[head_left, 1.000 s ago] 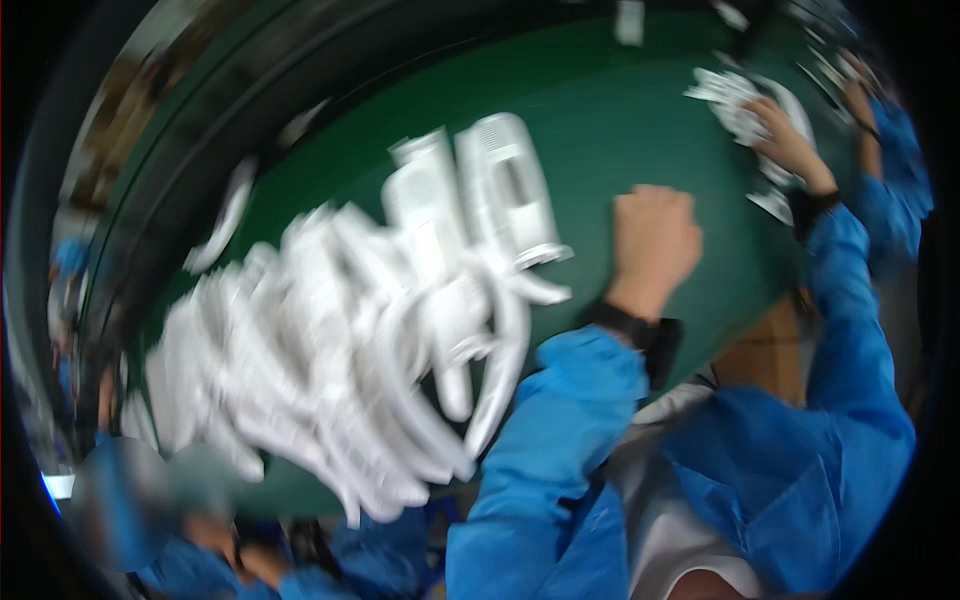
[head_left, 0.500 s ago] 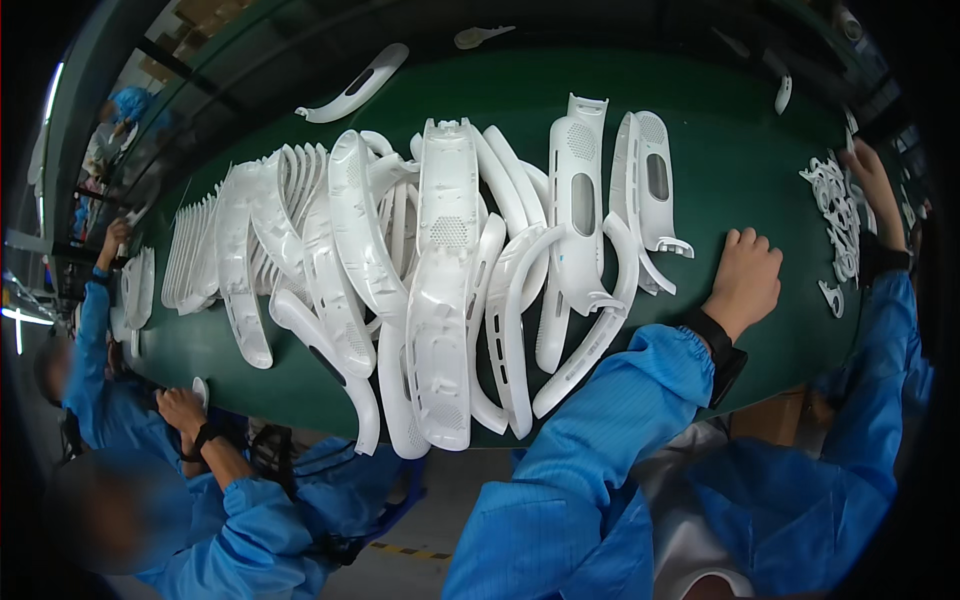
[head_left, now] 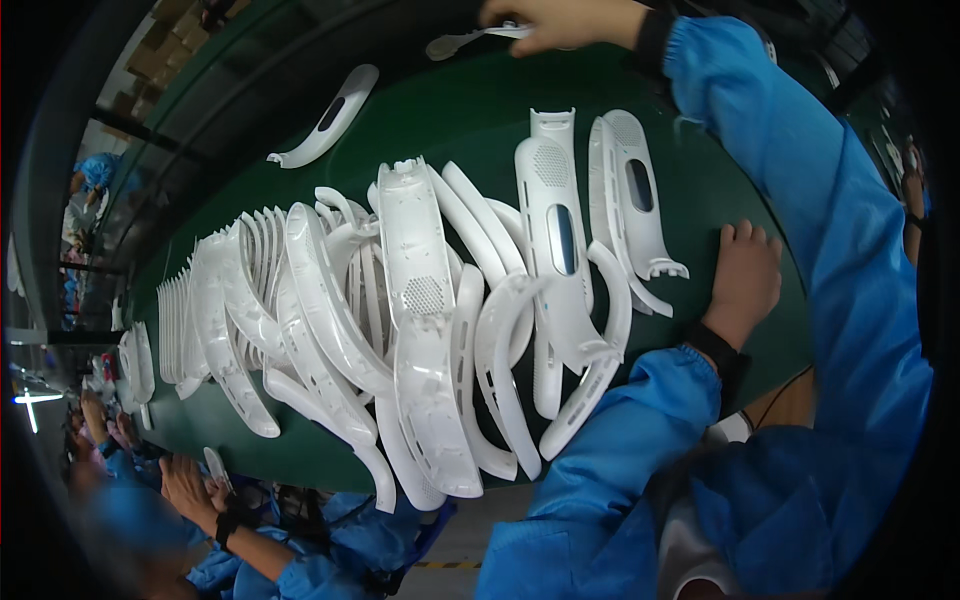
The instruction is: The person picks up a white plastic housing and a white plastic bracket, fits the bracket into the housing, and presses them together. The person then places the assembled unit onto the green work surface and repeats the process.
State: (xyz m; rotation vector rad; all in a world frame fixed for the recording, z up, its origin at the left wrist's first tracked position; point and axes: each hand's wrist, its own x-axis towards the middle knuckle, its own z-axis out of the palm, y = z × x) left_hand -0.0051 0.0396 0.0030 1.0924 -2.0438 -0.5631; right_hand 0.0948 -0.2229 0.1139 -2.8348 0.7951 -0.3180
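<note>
White curved plastic piece (head_left: 470, 40) lies crosswise at the tabletop's (head_left: 450, 120) far edge, its right end pinched in the right hand (head_left: 555, 22) fingers; left hand (head_left: 745, 280) rests flat, loosely curled, empty

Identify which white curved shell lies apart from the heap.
The lone white shell with a dark oval slot, far left on the green table; the others overlap in the heap.

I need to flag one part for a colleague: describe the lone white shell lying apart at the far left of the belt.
Start from the green belt and the big heap of white curved shells in its middle. Look beyond the heap to the far left edge. There lies one long curved shell with a dark oval slot, alone, touching no other part.
</note>
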